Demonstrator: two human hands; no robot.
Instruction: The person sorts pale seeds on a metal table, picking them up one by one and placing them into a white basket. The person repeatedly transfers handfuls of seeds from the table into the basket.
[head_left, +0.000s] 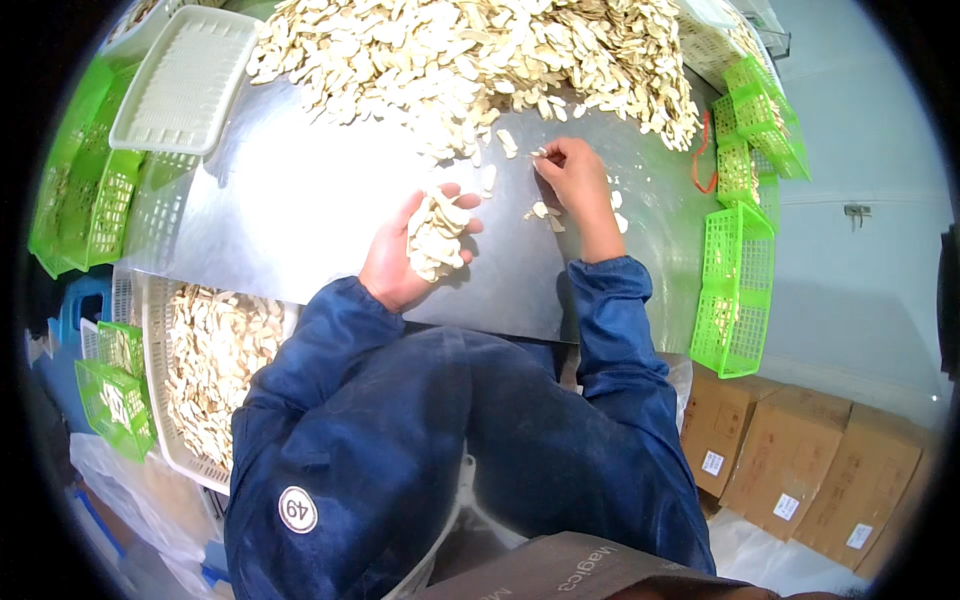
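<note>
Palm up, my left hand (390, 255) cradles a handful of pale dried slices (436, 234) above the metal table (510, 277). To its right, my right hand (576, 172) is over the table with a small slice (538, 152) pinched between thumb and fingertips. A large heap of the same pale slices (450, 60) covers the far side of the table. Several loose slices lie between the heap and my hands, among them a single slice (507, 143). Small broken pieces (546, 214) rest just left of my right wrist.
Green plastic baskets (733, 292) line the right edge; others (112, 202) stand at the left beside a white tray (180, 82). A white crate (154, 360) full of slices sits at lower left. Cardboard boxes (787, 457) stand at lower right. A red cord (701, 161) lies near the right baskets.
</note>
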